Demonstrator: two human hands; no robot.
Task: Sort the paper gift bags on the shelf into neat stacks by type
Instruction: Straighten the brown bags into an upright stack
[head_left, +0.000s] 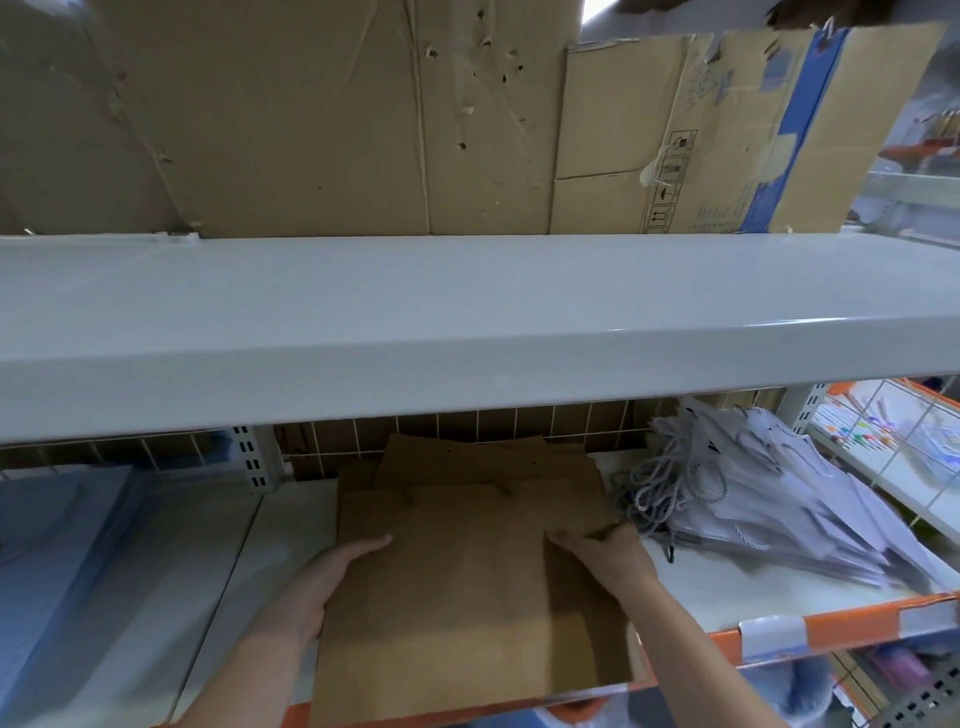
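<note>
Flat brown paper bags (467, 597) lie stacked on the white shelf (727, 587), long axis running front to back. The left hand (332, 577) rests flat on the stack's left edge; the right hand (608, 551) pinches the right edge. White corded bags (769, 499) lie fanned at right.

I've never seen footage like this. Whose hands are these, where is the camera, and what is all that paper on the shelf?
There is no machine here: a person wears a wide-angle camera on the head, so you look down at their own two hands. They stand at a white metal shelf with an orange front edge. In the middle lies a stack of flat brown kraft-paper gift bags. The left hand rests flat along the stack's left side; the right hand pinches the edge of a bag on the right side. Further right is a loose, untidy pile of pale lilac paper bags with twisted cord handles. Above is another white shelf, backed by worn brown cardboard sheets.
</note>
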